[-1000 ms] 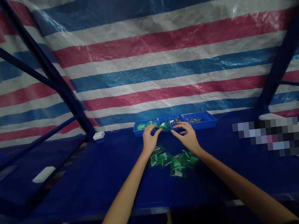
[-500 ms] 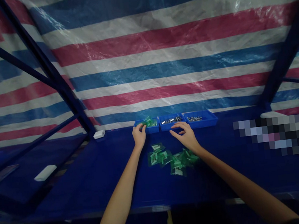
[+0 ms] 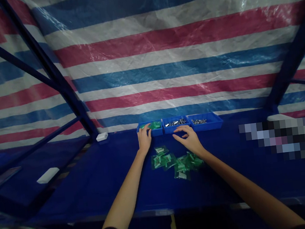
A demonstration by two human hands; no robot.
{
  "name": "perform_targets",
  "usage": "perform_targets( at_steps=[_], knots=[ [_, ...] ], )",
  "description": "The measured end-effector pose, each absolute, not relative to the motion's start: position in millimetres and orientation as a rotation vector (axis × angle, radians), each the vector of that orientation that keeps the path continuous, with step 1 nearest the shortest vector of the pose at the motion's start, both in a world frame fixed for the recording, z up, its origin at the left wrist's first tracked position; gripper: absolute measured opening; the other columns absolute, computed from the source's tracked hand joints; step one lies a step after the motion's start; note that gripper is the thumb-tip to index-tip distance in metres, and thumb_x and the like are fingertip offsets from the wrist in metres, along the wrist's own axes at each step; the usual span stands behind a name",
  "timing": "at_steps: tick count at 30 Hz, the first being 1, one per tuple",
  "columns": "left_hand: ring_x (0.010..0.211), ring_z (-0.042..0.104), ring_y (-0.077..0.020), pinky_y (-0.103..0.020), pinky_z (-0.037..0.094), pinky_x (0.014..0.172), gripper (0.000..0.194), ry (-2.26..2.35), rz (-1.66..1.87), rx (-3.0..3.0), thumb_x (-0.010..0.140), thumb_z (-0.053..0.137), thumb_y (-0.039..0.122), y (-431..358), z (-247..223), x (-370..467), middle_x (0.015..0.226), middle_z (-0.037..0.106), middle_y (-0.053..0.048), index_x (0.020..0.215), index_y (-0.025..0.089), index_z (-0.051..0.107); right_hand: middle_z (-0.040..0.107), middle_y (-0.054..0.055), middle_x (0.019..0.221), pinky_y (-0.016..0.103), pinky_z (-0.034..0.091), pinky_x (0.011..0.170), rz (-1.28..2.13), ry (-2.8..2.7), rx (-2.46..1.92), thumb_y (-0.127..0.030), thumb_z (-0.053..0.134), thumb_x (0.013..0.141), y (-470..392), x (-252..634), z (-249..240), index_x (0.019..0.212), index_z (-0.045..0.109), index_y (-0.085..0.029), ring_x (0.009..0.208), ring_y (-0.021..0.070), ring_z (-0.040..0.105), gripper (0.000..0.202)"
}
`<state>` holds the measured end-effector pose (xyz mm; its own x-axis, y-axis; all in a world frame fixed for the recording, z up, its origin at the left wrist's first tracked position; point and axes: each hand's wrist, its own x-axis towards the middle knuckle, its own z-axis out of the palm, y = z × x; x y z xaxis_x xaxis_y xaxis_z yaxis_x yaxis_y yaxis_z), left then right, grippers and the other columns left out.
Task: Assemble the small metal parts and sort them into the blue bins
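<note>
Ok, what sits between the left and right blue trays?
In the head view, the middle blue tray lies there, holding small metal pieces.

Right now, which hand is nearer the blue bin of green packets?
Left. The left hand is at that bin's near edge, fingers reaching over it; the right hand is farther right, by the front of the middle bin of metal parts.

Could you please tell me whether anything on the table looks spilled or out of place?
I see nothing spilled: the metal parts sit inside the blue bins. Only the green packets in front look untidy, loosely scattered with some overlapping.
</note>
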<state>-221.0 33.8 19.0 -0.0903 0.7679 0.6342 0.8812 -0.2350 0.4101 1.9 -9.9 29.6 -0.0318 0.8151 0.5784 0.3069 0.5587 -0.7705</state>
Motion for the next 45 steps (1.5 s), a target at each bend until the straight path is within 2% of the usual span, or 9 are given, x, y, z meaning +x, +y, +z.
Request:
perform_targets(
  at_steps=[5, 12, 20, 24, 27, 30, 35, 39, 45],
  knots=[
    [0.101, 0.05, -0.0239, -0.039, 0.036, 0.088, 0.037, -1.839, -1.051, -2.028, 0.089, 0.039, 0.034, 30, 20, -216, 0.106, 0.063, -0.007, 0.122, 0.021, 0.049, 0.059, 0.009, 0.103, 0.029, 0.051, 0.062, 0.544, -1.613, -0.965, -0.038, 0.064, 0.07, -9, 2, 29, 0.083, 0.067, -0.022, 0.096, 0.0221, 0.054, 0.021],
    [0.11, 0.044, -0.0248, -0.041, 0.036, 0.09, 0.044, -1.768, -0.882, -2.055, 0.09, 0.033, 0.037, 23, 25, -209, 0.133, 0.045, -0.006, 0.132, 0.024, 0.04, 0.062, 0.006, 0.094, 0.027, 0.048, 0.061, 0.586, -1.805, -1.028, -0.032, 0.063, 0.07, -3, 8, 23, 0.085, 0.067, -0.022, 0.09, 0.02, 0.056, 0.019],
    [0.11, 0.041, -0.0275, -0.044, 0.036, 0.091, 0.036, -1.703, -0.787, -2.119, 0.088, 0.038, 0.039, 21, 28, -211, 0.13, 0.048, -0.008, 0.114, 0.021, 0.057, 0.064, 0.004, 0.091, 0.033, 0.046, 0.079, 0.718, -2.17, -1.154, -0.041, 0.067, 0.067, 1, 21, 13, 0.087, 0.069, -0.024, 0.083, 0.0182, 0.058, 0.026],
    [0.108, 0.043, -0.025, -0.042, 0.034, 0.093, 0.034, -1.607, -0.858, -2.271, 0.084, 0.045, 0.047, 7, 46, -200, 0.113, 0.054, -0.007, 0.102, 0.024, 0.06, 0.061, 0.005, 0.096, 0.033, 0.047, 0.078, 0.869, -2.263, -1.183, -0.049, 0.069, 0.063, -1, 31, 26, 0.096, 0.068, -0.024, 0.085, 0.0189, 0.057, 0.041],
    [0.111, 0.041, -0.0261, -0.045, 0.03, 0.097, 0.048, -1.578, -0.817, -2.574, 0.068, 0.059, 0.059, -7, 56, -187, 0.112, 0.053, -0.004, 0.105, 0.027, 0.058, 0.055, 0.006, 0.1, 0.031, 0.049, 0.072, 1.0, -2.413, -1.219, -0.048, 0.077, 0.049, -3, 41, 39, 0.108, 0.064, -0.026, 0.079, 0.017, 0.056, 0.065],
    [0.121, 0.033, -0.0313, -0.052, 0.023, 0.101, 0.082, -1.605, -0.633, -2.913, 0.052, 0.07, 0.061, -18, 56, -178, 0.129, 0.042, -0.006, 0.125, 0.033, 0.044, 0.052, 0.003, 0.101, 0.026, 0.051, 0.065, 1.074, -2.522, -1.123, -0.045, 0.082, 0.036, -5, 51, 46, 0.113, 0.061, -0.03, 0.077, 0.0149, 0.056, 0.081],
    [0.133, 0.01, -0.0419, -0.062, 0.014, 0.101, 0.116, -1.71, -0.276, -3.122, 0.035, 0.076, 0.06, -30, 50, -176, 0.145, 0.019, -0.012, 0.137, 0.034, 0.028, 0.053, 0.0, 0.09, 0.022, 0.05, 0.057, 1.072, -2.491, -0.988, -0.039, 0.084, 0.023, -3, 55, 42, 0.096, 0.068, -0.03, 0.073, 0.0141, 0.056, 0.076],
    [0.133, 0.003, -0.0459, -0.065, 0.012, 0.1, 0.122, -1.783, -0.183, -3.09, 0.027, 0.078, 0.061, -33, 50, -181, 0.147, 0.014, -0.015, 0.136, 0.033, 0.029, 0.055, -0.001, 0.085, 0.022, 0.05, 0.058, 1.034, -2.473, -1.005, -0.038, 0.084, 0.027, -2, 52, 38, 0.086, 0.071, -0.03, 0.071, 0.0143, 0.056, 0.061],
    [0.133, 0.002, -0.0454, -0.065, 0.008, 0.1, 0.113, -1.827, -0.143, -3.033, 0.03, 0.079, 0.059, -30, 50, -180, 0.147, 0.015, -0.015, 0.132, 0.032, 0.037, 0.059, 0.002, 0.094, 0.028, 0.049, 0.075, 0.976, -2.507, -1.078, -0.037, 0.081, 0.04, -3, 50, 38, 0.089, 0.071, -0.029, 0.084, 0.0186, 0.059, 0.05]
  ],
)
